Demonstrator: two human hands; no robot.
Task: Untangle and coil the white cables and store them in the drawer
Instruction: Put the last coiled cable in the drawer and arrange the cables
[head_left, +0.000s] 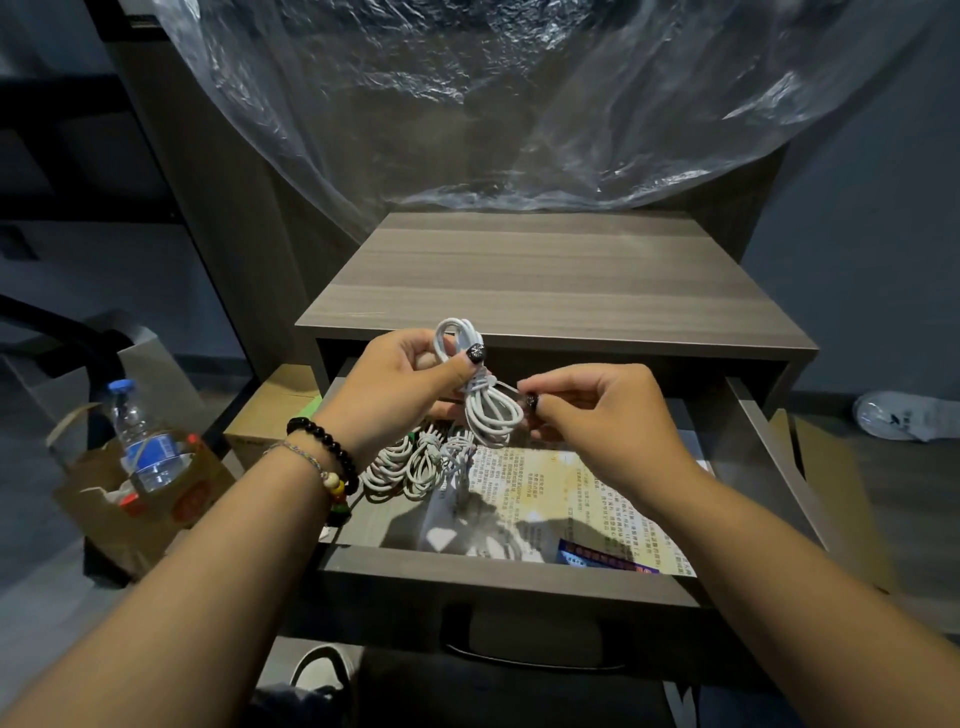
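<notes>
My left hand (400, 382) grips a coiled white cable (491, 413) at its wrapped middle, above the open drawer (509, 571) of a grey wooden nightstand. One loop sticks up past my thumb and a larger loop hangs below. My right hand (587, 410) pinches the cable's free end just right of the wrap. Three more coiled white cables (415, 462) lie side by side at the drawer's back left, on printed paper (566, 483).
The nightstand top (550, 280) is bare, with clear plastic sheeting (519, 104) hanging behind it. Left of the nightstand stand a cardboard box (270, 415) and a paper bag (130, 488) holding a water bottle (137, 436). A white shoe (904, 415) lies on the floor at right.
</notes>
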